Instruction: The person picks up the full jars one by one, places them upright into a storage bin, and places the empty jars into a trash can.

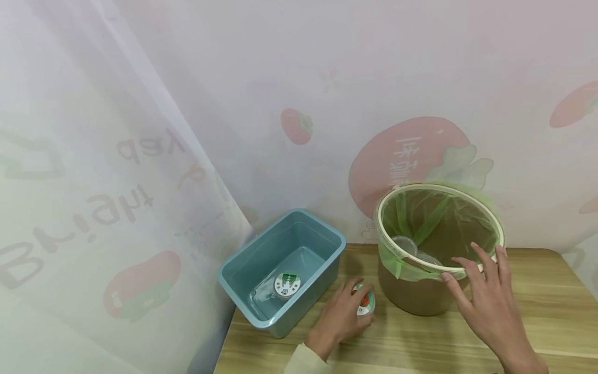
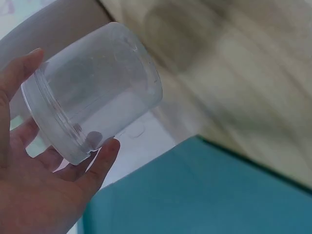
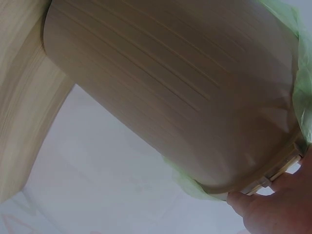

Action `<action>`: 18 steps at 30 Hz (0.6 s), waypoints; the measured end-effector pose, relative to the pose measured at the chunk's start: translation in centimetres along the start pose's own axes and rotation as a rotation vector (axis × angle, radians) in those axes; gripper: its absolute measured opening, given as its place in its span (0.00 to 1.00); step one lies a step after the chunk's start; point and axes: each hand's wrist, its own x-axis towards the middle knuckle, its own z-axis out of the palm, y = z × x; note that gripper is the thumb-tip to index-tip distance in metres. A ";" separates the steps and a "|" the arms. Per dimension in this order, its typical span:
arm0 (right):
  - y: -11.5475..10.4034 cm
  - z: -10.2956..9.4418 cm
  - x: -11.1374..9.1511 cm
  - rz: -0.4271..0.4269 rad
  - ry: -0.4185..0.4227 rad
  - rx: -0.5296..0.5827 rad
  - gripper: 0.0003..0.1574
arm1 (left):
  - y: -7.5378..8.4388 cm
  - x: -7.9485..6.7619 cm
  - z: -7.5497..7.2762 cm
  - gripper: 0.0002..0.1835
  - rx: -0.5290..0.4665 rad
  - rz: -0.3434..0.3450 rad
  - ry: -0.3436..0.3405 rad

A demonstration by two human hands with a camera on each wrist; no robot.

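My left hand [image 1: 342,316] holds a clear plastic jar [image 2: 105,85] by its lid, between the teal basin and the bin. The jar's lid [image 1: 366,301] bears a white, green and orange label, and no contents show through its wall. My right hand [image 1: 490,301] rests with spread fingers on the near right part of the rim of a brown bin [image 1: 411,293]. In the right wrist view the fingertips [image 3: 239,201] touch that rim. A light green bag [image 1: 397,265] lines the bin, with clear containers [image 1: 404,244] inside.
Left of my left hand stands the teal basin [image 1: 338,249], holding a clear jar with a green-and-white lid [image 1: 287,284]. Basin and bin both stand on a wooden table [image 1: 537,296]. Behind and to the left hangs a pale curtain [image 1: 233,104] printed with red fruit.
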 end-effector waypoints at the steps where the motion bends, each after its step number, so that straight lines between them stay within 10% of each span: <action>1: 0.0 0.0 0.0 -0.002 0.001 -0.002 0.25 | 0.1 0.0 -0.5 0.33 0.008 0.006 0.013; 18: 0.0 0.1 0.0 -0.002 0.015 0.014 0.24 | 2.9 1.1 -9.1 0.38 0.101 0.097 0.186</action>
